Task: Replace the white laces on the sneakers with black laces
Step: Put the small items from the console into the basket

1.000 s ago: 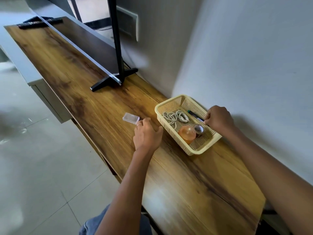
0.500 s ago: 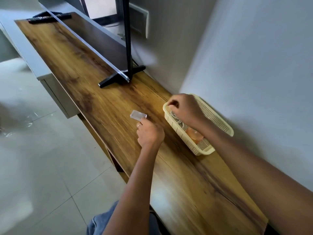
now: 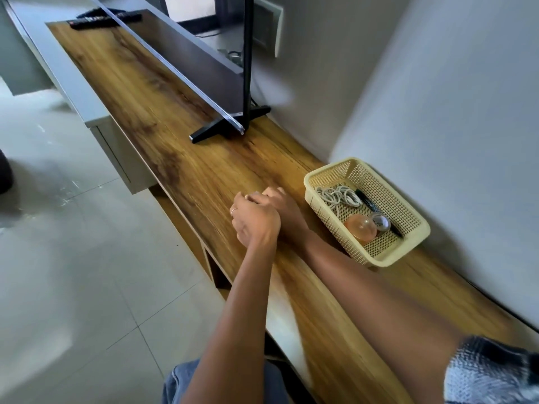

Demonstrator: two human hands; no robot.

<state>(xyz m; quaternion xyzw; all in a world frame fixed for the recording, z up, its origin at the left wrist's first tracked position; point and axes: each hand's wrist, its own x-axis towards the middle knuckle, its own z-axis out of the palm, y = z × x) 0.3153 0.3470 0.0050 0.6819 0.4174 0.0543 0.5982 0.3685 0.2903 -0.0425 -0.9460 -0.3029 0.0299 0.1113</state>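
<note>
Both hands, left hand (image 3: 256, 219) over right hand (image 3: 284, 209), meet curled just left of the yellow basket (image 3: 408, 243); what they pinch is hidden. White laces (image 3: 339, 196) lie inside; judging by that, fetch sneakers next.

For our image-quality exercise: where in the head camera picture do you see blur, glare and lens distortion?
Head view: motion blur smears the wall and the patterned sleeve; soft glare lies on the tiled floor and the wooden tabletop near the forearms; wide-angle bending curves the tabletop's edges; the basket and white laces stay fairly sharp.
</note>
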